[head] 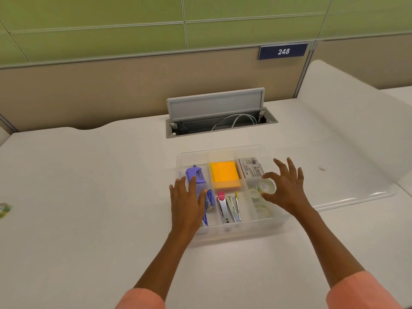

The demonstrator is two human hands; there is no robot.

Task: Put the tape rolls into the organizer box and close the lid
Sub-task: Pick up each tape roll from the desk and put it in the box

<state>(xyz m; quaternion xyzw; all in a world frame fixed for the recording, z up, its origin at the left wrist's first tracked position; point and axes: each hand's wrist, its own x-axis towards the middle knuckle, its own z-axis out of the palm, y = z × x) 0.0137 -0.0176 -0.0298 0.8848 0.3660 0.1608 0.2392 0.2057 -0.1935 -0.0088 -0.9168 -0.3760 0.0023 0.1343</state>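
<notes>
Loading step, near its end by the look of it. Right hand [287,186] over the front-right compartment of the organizer box [225,233], pinching a clear tape roll [266,186] btwn thumb and index; other fingers fanned wide and lifted. Roll held tilted, just above two more tape rolls [258,204] already lying in that same compartment. Cannot tell if the held roll touches the ones beneath.

Left hand [188,201] laid flat on the box's front-left corner, palm down, fingers together and nearly straight, gripping nothing; prob. steadying the box. Partly covers the purple tool [196,175] and blue packet [209,202] in the left compartments.

Inside the box also: orange sticky notes [225,175] back-middle, staplers [229,208] front-middle, a labelled packet [250,168] back-right.

Next move, as a guess: lower and release the roll w/o tipping it onto the divider, then fetch the lid [356,192], which seems to be the clear sheet lying right of the box. Small greenish item [4,209] far left of the box, at frame edge; maybe another roll, too blurred to say.

Both forearms stretched forward, elbows low, pink sleeves [142,299] at the frame bottom.
</notes>
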